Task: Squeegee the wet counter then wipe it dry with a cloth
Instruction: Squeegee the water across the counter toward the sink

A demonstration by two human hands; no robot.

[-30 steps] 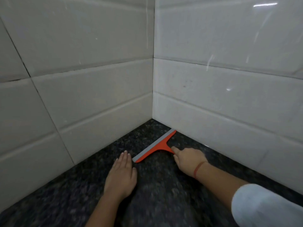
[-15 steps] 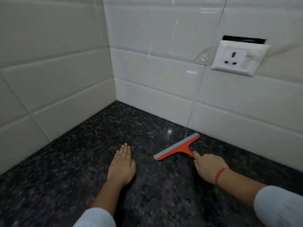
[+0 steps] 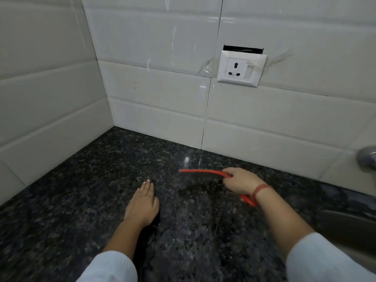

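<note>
The right hand (image 3: 241, 180) grips the squeegee (image 3: 200, 171) by its handle, right of the flat, open left hand (image 3: 142, 204). It looks light and stiff; the handle suits holding.

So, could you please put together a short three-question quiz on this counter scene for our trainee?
1. True or false: the left hand lies flat on the counter.
2. Which hand grips the orange squeegee? A) left B) right C) both
3. Fill in: the white wall fitting above the counter is a ____.

Key:
1. True.
2. B, the right hand.
3. Socket.
</note>
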